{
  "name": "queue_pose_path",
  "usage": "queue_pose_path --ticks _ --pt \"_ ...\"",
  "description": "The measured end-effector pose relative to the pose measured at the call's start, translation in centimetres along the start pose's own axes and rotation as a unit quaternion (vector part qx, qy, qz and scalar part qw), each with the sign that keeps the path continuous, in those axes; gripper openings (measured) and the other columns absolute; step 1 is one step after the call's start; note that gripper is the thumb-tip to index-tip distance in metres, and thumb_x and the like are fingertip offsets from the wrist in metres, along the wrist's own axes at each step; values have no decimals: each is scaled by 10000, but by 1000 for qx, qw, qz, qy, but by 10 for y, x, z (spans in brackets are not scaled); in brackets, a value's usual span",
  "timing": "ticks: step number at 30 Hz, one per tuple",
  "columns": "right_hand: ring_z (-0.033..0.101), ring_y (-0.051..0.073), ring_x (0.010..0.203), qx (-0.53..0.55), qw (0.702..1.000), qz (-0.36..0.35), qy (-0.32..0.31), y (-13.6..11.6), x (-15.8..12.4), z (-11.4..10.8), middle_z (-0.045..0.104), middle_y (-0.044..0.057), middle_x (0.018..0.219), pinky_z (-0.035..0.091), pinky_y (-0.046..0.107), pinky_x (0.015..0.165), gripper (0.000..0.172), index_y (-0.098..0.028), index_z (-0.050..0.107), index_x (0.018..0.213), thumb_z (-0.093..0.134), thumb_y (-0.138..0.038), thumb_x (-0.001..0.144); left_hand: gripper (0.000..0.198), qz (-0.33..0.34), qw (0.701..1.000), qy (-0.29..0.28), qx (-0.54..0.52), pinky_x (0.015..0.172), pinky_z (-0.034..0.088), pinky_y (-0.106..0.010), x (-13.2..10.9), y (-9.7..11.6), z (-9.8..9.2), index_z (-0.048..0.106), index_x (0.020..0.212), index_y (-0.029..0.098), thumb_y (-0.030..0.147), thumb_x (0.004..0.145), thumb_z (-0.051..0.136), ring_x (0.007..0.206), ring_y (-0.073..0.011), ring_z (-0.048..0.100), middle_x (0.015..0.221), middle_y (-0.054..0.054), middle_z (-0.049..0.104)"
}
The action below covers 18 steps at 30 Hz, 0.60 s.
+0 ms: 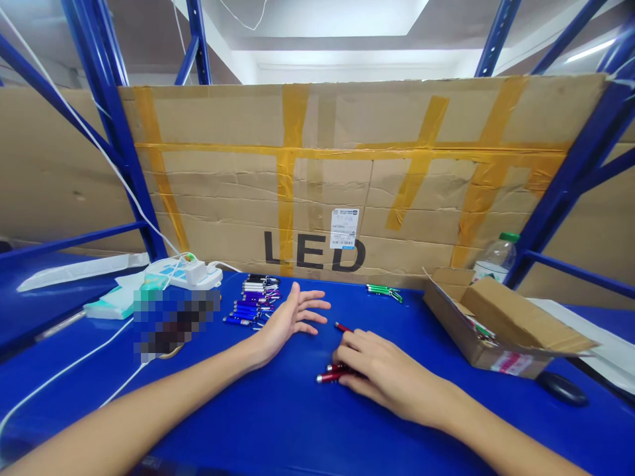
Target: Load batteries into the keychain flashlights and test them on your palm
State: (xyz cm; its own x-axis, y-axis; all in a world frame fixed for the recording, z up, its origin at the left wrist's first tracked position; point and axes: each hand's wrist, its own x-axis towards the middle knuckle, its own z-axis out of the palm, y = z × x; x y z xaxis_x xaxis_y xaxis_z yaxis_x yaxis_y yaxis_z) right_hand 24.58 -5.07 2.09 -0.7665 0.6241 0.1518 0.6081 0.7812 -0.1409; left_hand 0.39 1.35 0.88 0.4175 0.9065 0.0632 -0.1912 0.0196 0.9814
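My left hand (pixel 290 320) rests on the blue table (pixel 278 416) with its fingers spread, holding nothing, just right of a row of small blue and purple flashlights (pixel 252 301). My right hand (pixel 380 370) lies palm down over a few red flashlights (pixel 331 377), its fingers curled onto them. One red flashlight tip (pixel 342 326) sticks out beyond the fingers. Two green flashlights (pixel 384 290) lie farther back near the cardboard wall.
An open cardboard box (pixel 501 330) with more small items stands at the right, a plastic bottle (pixel 497 256) behind it. A white power strip (pixel 188 272) with cables lies back left. A taped cardboard sheet marked LED (pixel 347 172) closes the back. A dark mouse (pixel 563 387) lies at the right.
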Motion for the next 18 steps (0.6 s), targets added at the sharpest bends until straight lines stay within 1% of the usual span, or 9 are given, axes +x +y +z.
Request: queue_pose_path --ticks 2,4,6,8,10,13,18 --pt "642 276 1035 -37 999 27 13 9 1 2 689 105 1163 516 406 894 138 -223 666 1157 544 -272 1115 802 -2 1000 0 -2 822 564 -334 0 0 0 655 1389 152 809 1024 377 1072 -271 708 1372 -199 708" --pt "640 286 1018 -68 996 41 28 17 1 3 692 115 1177 513 425 884 170 -222 666 1197 519 -238 1114 803 -3 1000 -2 0 825 564 -334 -1 0 0 655 1390 155 811 1024 370 1079 -274 708 1372 -199 708" --pt "641 291 1027 -74 995 55 27 22 1 3 690 125 1224 514 433 882 213 -225 652 1261 503 -207 1111 804 -3 1000 -8 2 831 563 -338 -2 -1 0 653 1394 159 810 1027 357 1090 -277 706 1376 -198 707" --pt "641 291 1052 -62 996 58 23 23 1 3 687 124 1260 513 435 897 217 -235 651 1265 500 -206 1112 799 -1 1000 -13 2 836 563 -345 -2 -1 0 657 1392 164 807 1031 352 1094 -281 706 1376 -197 706" --pt "638 287 1075 -40 998 48 20 20 0 2 692 111 1248 509 435 923 176 -242 659 1216 516 -232 1113 785 -1 1000 -13 -1 835 563 -350 -2 -2 0 667 1379 166 802 1030 366 1088 -283 707 1369 -195 709" --pt "638 272 1073 1 1000 22 8 11 -1 1 703 90 1175 501 438 974 118 -237 658 1160 556 -265 1107 757 1 1000 -9 -3 829 562 -351 0 -2 0 678 1360 171 793 1028 402 1078 -284 708 1353 -190 718" --pt "652 240 1081 57 998 -18 -19 2 0 0 701 65 1130 469 447 1094 143 -242 652 1158 524 -298 1133 749 -3 1000 -3 -1 814 561 -339 1 -3 -1 681 1349 170 788 1031 401 1057 -274 712 1341 -185 725"
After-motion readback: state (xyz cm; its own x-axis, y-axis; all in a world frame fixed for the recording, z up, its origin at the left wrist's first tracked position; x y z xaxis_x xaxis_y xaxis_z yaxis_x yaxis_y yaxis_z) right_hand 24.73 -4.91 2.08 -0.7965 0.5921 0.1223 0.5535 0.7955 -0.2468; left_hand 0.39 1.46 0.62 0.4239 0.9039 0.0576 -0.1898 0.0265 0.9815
